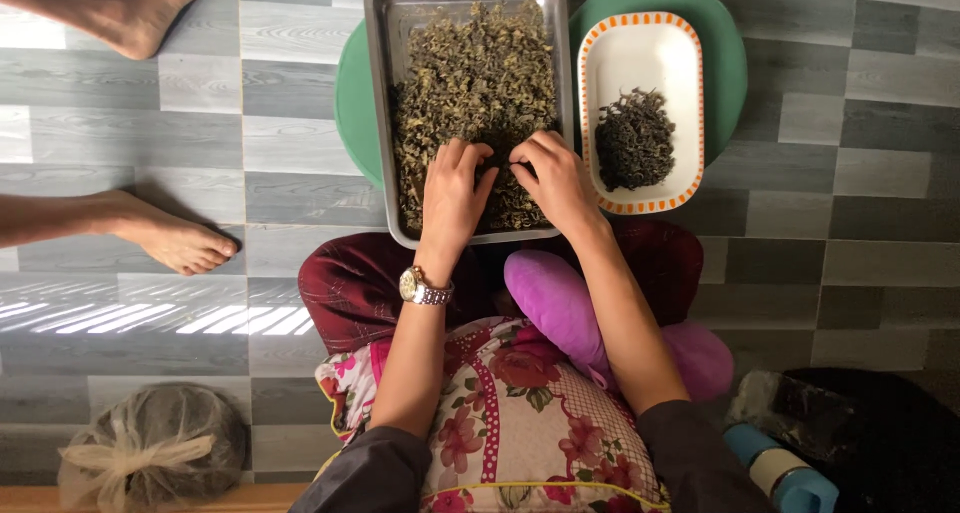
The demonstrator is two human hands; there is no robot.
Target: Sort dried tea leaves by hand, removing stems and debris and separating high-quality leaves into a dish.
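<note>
A metal tray [381,93] on the floor holds a heap of dried green-brown leaves [474,83]. My left hand [452,193] rests on the leaves at the tray's near end, fingers bent and spread. My right hand [553,178] lies beside it, fingertips pinching into the leaves; whether it has hold of any I cannot tell. To the right stands a white oblong dish [640,58] with an orange rim, holding a small pile of darker sorted leaves [634,140]. A wristwatch [424,289] is on my left wrist.
Tray and dish rest on a round green mat [725,63] on grey plank flooring. Another person's bare feet [170,238] are at the left. A floral cushion [520,413] and pink pillow [560,303] lie on my lap. A tied mesh bag [150,448] sits bottom left.
</note>
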